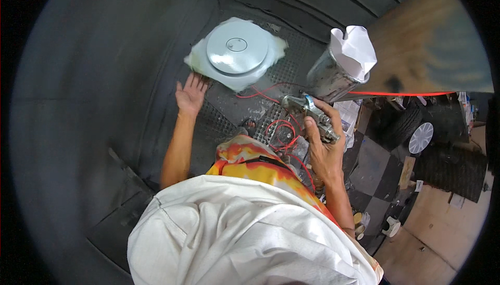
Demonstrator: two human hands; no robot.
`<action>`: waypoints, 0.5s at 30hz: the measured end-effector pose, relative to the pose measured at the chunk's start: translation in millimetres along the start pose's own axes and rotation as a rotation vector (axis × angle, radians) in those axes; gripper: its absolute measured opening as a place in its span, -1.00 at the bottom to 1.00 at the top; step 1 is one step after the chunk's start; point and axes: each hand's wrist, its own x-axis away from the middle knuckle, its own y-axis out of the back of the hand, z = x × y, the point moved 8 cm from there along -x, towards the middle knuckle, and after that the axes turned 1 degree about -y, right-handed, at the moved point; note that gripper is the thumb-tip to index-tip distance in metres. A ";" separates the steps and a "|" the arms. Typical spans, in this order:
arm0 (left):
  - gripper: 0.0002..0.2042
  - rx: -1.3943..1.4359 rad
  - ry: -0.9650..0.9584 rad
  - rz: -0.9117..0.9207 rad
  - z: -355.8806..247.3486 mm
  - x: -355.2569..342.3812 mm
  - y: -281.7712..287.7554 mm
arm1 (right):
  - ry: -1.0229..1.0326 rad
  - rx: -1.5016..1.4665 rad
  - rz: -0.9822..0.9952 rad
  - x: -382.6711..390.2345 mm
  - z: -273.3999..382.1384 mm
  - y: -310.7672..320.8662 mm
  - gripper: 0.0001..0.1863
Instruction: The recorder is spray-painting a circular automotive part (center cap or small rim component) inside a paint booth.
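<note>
My right hand (324, 147) grips the handle of a metal spray gun (308, 109), whose paint-stained cup (333, 76) is topped with a folded white paper filter (357, 48). A thin red hose (281, 131) loops from the gun across the dark perforated grating (229, 113). My left hand (190, 96) is spread flat on the grating, fingers apart, just below the near-left edge of a round pale grey cover (237, 54). The cover lies on a scrap of whitish material (260, 71).
Dark booth walls (104, 76) curve around the left and back. To the right stand black tyres (450, 168), a silver wheel cover (421, 137), a checkered floor (377, 173) and small pots (390, 226). A wooden panel (432, 40) rises at the upper right.
</note>
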 end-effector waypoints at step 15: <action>-0.23 -0.089 0.278 0.073 76.4 39.9 36.4 | 0.109 -0.080 -0.151 -15.6 24.8 20.3 -0.67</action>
